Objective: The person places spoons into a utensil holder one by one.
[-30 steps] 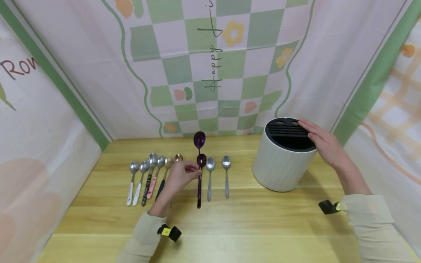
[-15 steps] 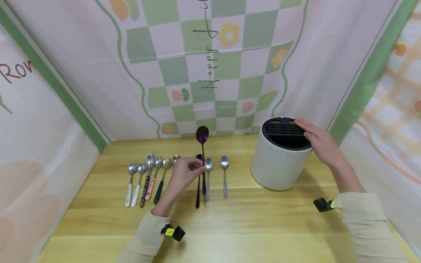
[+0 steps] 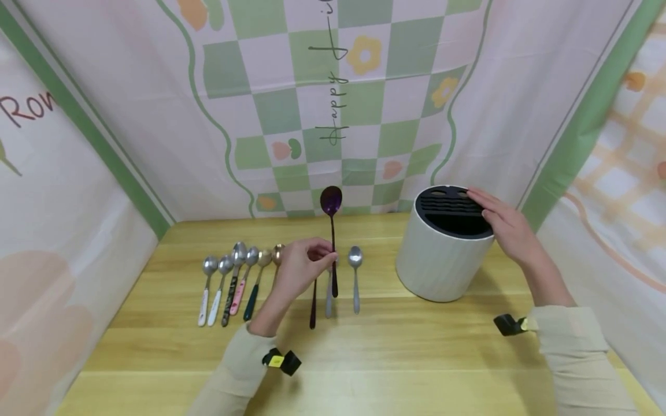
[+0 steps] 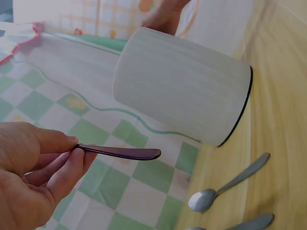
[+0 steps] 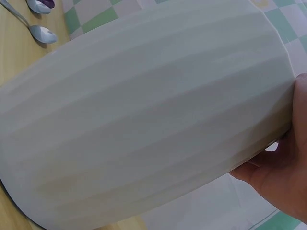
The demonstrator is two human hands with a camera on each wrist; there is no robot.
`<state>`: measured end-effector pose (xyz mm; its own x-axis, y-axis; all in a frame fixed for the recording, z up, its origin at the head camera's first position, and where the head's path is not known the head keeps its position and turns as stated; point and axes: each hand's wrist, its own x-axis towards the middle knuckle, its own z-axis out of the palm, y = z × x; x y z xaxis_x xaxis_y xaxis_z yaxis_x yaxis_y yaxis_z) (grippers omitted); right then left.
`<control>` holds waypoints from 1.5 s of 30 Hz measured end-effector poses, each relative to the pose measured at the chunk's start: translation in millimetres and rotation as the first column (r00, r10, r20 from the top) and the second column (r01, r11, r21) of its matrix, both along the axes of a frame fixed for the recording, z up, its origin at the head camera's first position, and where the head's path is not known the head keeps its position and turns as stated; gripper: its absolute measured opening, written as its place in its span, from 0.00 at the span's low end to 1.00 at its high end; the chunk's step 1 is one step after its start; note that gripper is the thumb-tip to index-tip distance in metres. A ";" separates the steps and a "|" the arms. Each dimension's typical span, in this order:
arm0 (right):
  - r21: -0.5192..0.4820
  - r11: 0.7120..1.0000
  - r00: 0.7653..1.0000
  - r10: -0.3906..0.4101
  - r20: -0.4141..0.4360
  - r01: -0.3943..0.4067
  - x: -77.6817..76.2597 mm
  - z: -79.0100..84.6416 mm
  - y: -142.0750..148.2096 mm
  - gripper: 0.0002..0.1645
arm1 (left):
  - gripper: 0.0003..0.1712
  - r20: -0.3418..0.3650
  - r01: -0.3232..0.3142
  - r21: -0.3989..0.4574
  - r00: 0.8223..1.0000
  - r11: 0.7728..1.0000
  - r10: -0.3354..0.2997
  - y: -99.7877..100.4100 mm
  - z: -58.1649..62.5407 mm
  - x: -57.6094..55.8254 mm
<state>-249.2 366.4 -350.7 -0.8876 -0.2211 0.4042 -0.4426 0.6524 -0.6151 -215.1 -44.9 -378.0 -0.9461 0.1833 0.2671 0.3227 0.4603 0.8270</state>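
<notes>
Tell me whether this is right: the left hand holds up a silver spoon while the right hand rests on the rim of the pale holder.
Not quite: the spoon in the left hand is purple, not silver, as the head view shows. The right hand does rest on the rim of the pale holder.

Head looks forward-down over table (image 3: 416, 358); wrist views nearer, tilted, sharing white holder (image 3: 442, 266).
</notes>
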 end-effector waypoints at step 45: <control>-0.002 1.000 1.000 0.003 0.006 -0.003 0.8 1.8 0.3 0.27 | 0.06 -0.190 0.165 0.023 0.969 0.986 -0.158 78.0 48.3 -11.8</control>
<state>-248.4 366.6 -348.9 -0.8891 -0.2231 0.3996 -0.4412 0.6496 -0.6191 -226.9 33.1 -329.7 -0.8374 0.3154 0.4464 0.5407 0.3584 0.7610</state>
